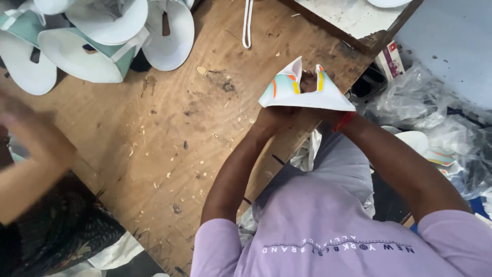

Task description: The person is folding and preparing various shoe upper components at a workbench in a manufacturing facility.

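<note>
While both hands (302, 110) clamp together on a folded white sheet (306, 92), pale sandals (102, 41) lie well apart.

We count one folded white paper piece with orange, yellow and teal stripes (302, 92), gripped between our two hands. Well to the left of the hands lie about five white cone-shaped paper pieces (102, 41); overlap prevents a firm count. One white cord (247, 25) hangs above the hands.
</note>
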